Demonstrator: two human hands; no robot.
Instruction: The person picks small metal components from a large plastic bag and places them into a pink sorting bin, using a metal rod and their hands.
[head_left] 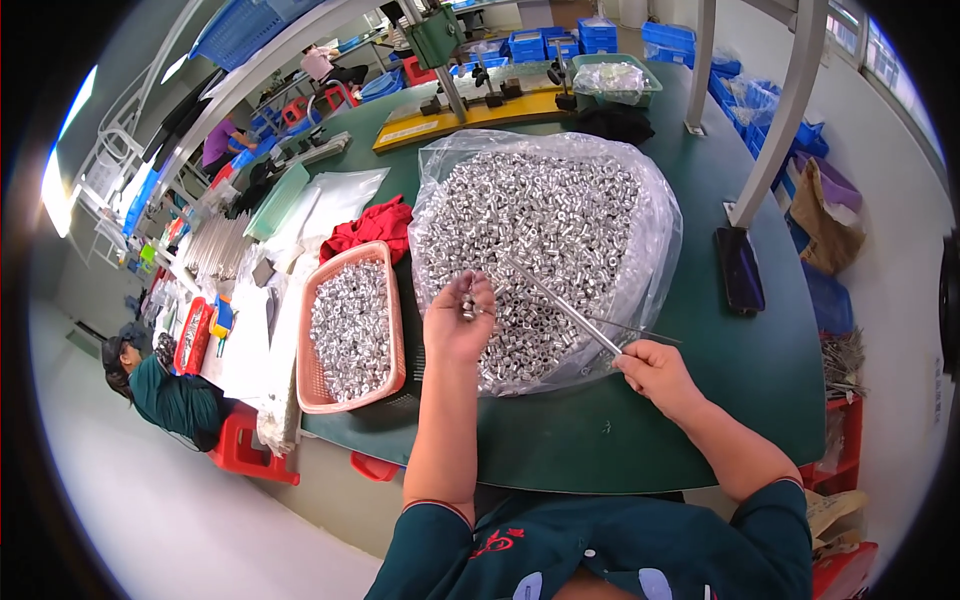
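Note:
A clear plastic bag, spread open on the table, holds a large heap of small silver metal sleeves. Over the heap's near left side is my left hand, palm up, its fingers curled around a few of these sleeves. My right hand, at the bag's near right edge, is closed on a long metal rod that slants up and left over the heap. The rod looks thicker near the hand and thin at its far end. A second thin rod crosses close by; what holds it is unclear.
A pink basket of similar sleeves stands left of the bag, a red cloth behind it. Farther back is a yellow-based fixture. A dark phone-like object leans by the right post. A person sits at left.

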